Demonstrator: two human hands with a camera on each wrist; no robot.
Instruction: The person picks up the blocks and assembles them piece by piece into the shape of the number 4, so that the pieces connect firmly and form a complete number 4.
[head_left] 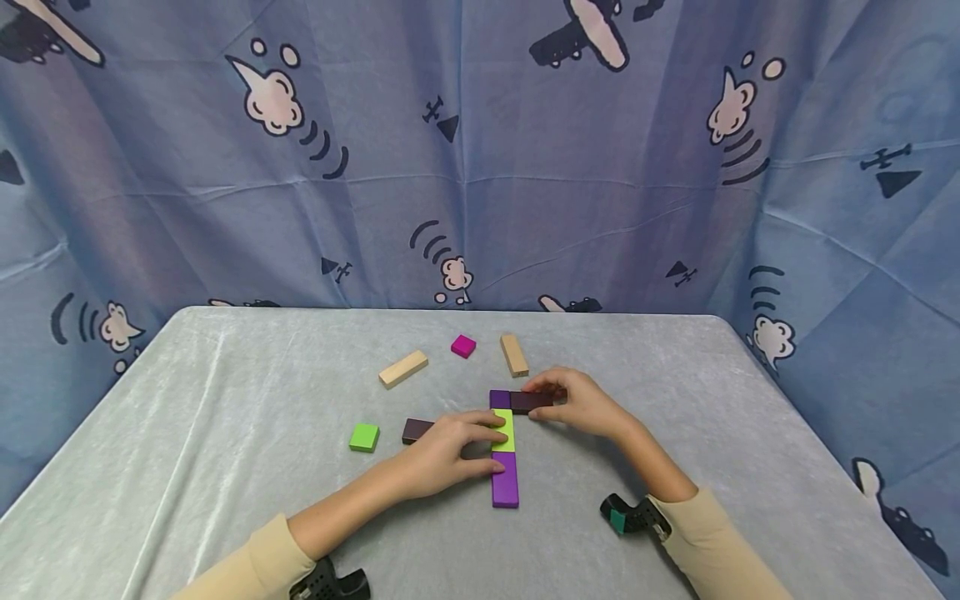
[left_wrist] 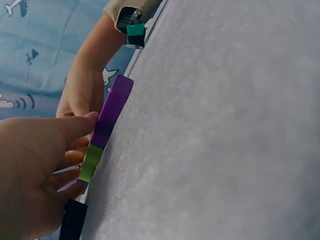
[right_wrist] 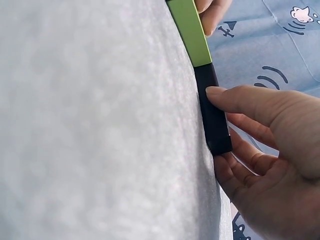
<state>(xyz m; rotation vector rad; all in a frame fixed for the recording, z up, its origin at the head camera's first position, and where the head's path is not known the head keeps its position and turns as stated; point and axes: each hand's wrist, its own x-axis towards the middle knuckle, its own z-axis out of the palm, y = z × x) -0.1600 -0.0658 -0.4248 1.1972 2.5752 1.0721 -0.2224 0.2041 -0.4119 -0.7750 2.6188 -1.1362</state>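
A column of blocks lies on the grey cloth: a long purple block [head_left: 506,492] nearest, a lime green block [head_left: 506,435] beyond it, and a small dark purple block [head_left: 498,399] at the far end. My left hand [head_left: 444,455] reaches in from the left, its fingertips on the lime green block and its thumb at the purple one. Between thumb and fingers, my right hand [head_left: 579,405] pinches a dark brown block [head_left: 528,403] that lies crosswise, its left end against the dark purple block. Another dark brown block [head_left: 416,430] is partly hidden behind my left hand.
A bright green square block [head_left: 364,437] lies to the left. Farther back are two plain wooden blocks, one on the left [head_left: 403,368] and one on the right [head_left: 514,355], with a magenta block [head_left: 463,346] between them. A patterned blue curtain [head_left: 375,167] hangs behind the table.
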